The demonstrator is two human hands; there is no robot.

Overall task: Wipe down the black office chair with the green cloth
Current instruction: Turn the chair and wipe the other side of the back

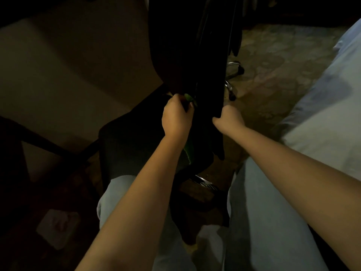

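Observation:
The black office chair (187, 61) stands in front of me in dim light, its backrest rising to the top of the view and its seat (127, 141) to the left. My left hand (176, 118) is shut on the green cloth (189, 97), pressed against the lower backrest; more of the cloth (189, 151) hangs below my wrist. My right hand (229, 116) grips the backrest's right edge. Most of the cloth is hidden by my hand and the dark.
Chrome base legs with castors (234, 75) stand on a patterned floor (277, 61). A bed with pale bedding (322, 106) lies at the right. A light wall or panel (68, 61) is at the left. My knees in light jeans (263, 212) are below.

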